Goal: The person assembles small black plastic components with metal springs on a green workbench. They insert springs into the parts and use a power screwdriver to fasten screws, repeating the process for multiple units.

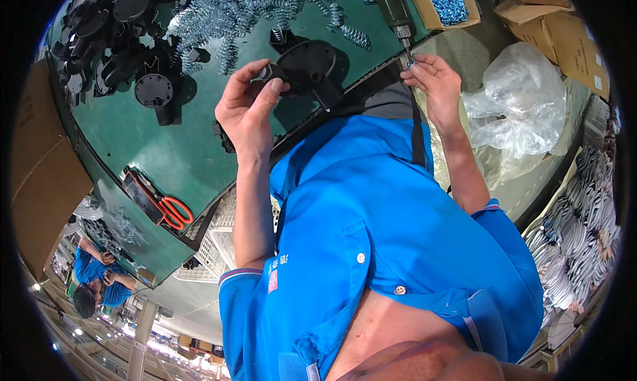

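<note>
Black round plastic part [306, 66] gripped in left hand [247, 109]; right hand [431, 82] pinches a small screw [411, 64] under the hanging screwdriver [398, 19] above green desk [166, 142].

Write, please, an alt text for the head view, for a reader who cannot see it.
A person in a blue shirt holds a round black plastic part in the left hand, while the right hand pinches something small under a hanging screwdriver tip. On the green table lie metal springs, more black parts and red-handled scissors.

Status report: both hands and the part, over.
Left hand grips black round part over the green table. Right hand pinches a small piece at the driver tip. Springs and scissors lie apart, nothing blocking.
</note>
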The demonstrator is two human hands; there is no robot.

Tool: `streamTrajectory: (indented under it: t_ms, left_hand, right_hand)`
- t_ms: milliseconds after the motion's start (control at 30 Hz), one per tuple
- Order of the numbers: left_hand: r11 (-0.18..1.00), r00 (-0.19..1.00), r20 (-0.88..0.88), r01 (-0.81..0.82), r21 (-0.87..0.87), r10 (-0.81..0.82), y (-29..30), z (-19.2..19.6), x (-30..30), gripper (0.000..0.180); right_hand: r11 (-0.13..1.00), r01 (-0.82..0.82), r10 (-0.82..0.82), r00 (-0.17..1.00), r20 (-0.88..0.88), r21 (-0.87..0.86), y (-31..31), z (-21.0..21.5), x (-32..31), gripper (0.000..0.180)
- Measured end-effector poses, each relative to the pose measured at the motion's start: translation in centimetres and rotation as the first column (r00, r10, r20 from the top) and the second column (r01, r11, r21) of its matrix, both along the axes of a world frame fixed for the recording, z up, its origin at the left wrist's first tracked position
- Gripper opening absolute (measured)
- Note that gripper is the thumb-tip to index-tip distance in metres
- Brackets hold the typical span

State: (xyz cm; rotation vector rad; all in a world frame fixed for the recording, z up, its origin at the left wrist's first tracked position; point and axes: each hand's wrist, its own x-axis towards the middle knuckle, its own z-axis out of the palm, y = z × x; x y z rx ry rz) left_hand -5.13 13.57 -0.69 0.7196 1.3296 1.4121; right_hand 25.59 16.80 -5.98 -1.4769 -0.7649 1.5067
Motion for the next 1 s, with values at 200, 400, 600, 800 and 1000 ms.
streamTrajectory:
  t_ms: [200,400,600,800,1000]
  left_hand:
    - [1.000,1.000,-0.023,0.003,-0.020,-0.003,0.0,0.0,-0.2,0.034]
    - [1.000,1.000,0.010,0.012,-0.008,-0.012,-0.2,0.0,-0.2,0.033]
    - [1.000,1.000,0.011,0.014,-0.011,-0.014,-0.3,0.1,-0.1,0.033]
    - [1.000,1.000,0.006,0.012,-0.028,-0.012,-0.2,0.2,0.1,0.032]
    - [0.999,0.999,-0.045,0.016,-0.034,-0.018,-0.3,0.0,0.0,0.034]
  right_hand:
    - [0.997,-0.076,0.076,0.993,0.086,-0.008,0.0,0.4,-0.1,0.027]
    - [0.998,-0.064,0.063,0.995,0.080,0.016,0.2,0.5,-0.6,0.029]
    - [0.998,-0.061,0.060,0.997,0.042,0.017,-0.1,-0.2,-0.1,0.027]
    - [0.999,-0.036,0.036,0.999,0.037,-0.011,0.3,-0.2,0.2,0.025]
    - [0.993,-0.117,0.115,0.989,0.088,0.013,0.5,-0.1,0.4,0.025]
